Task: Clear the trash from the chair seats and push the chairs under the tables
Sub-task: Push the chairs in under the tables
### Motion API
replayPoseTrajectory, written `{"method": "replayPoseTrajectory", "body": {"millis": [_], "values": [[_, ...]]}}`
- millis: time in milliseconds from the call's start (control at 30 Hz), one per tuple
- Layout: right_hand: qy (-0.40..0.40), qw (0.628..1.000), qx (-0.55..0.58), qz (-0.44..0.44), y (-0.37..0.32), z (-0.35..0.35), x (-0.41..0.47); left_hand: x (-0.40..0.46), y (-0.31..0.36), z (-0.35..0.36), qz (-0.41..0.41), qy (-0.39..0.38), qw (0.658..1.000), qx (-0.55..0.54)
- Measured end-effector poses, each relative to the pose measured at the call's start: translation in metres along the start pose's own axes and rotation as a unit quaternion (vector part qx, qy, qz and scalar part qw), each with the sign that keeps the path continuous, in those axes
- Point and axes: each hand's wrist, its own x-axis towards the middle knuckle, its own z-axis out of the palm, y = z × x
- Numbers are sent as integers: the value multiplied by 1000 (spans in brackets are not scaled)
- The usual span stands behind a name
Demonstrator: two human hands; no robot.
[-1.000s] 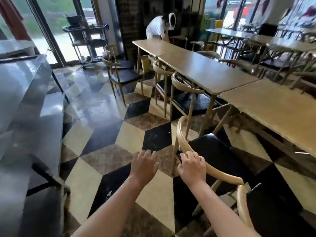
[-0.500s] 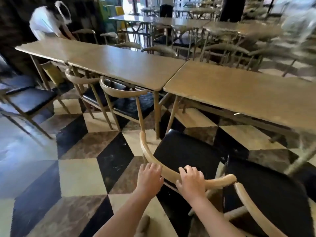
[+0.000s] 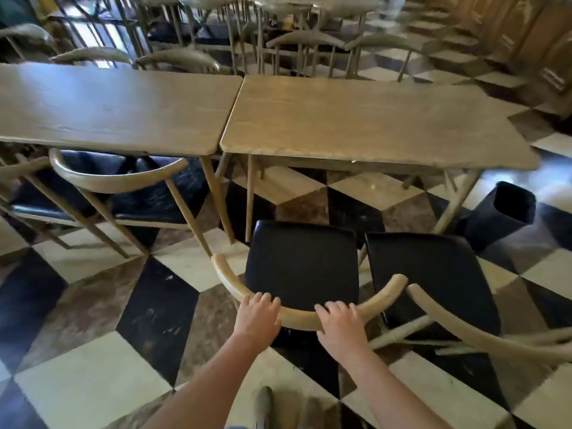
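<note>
A wooden chair with a black seat [image 3: 305,261] stands in front of me, facing the right-hand table [image 3: 368,119]. My left hand [image 3: 257,317] and my right hand [image 3: 339,325] both grip its curved wooden backrest [image 3: 297,315] from behind. The seat is bare, with no trash on it. A second chair [image 3: 430,280] stands close on its right, also out from the table, and its seat is bare too. On the left, another chair [image 3: 123,187] is partly under the left table [image 3: 114,103].
A black bin [image 3: 504,215] stands on the floor by the right table's right leg. More tables and chairs fill the back of the room. Wooden steps rise at the far right. The floor is chequered tile, and my feet show at the bottom edge.
My view has swung right and now faces the tables square on. Both hands have stayed on the chair's backrest, and the chair has turned to face the right table.
</note>
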Motion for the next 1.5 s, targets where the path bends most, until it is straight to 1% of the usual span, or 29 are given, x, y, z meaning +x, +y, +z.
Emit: {"method": "replayPoseTrajectory", "body": {"millis": [167,300,433,533,700,833,1067,1200,1267,1367,1500], "values": [[4,1000,25,4,1,17,3,14,-10,13,29,-16,999,-10],[10,999,45,10,8,13,16,27,-23,15,55,-30,997,-42],[-5,999,27,-20,16,7,25,37,-32,14,74,-49,994,-65],[4,1000,11,-22,16,6,28,41,-38,14,82,-50,993,-72],[10,1000,4,-13,20,-4,41,58,-41,11,72,-32,994,-80],[16,1000,4,-16,30,-14,61,83,-43,5,78,-35,994,-71],[26,999,8,-26,57,-35,127,150,-50,-18,51,-27,995,-81],[31,999,7,-28,72,-50,164,189,-52,-32,33,-36,995,-82],[43,998,23,-39,80,-56,184,208,-54,-38,26,-31,996,-76],[41,997,38,-52,92,-61,213,234,-58,-48,25,-40,997,-69],[39,997,9,-63,100,-73,242,266,-68,-59,33,-64,996,-55]]}}
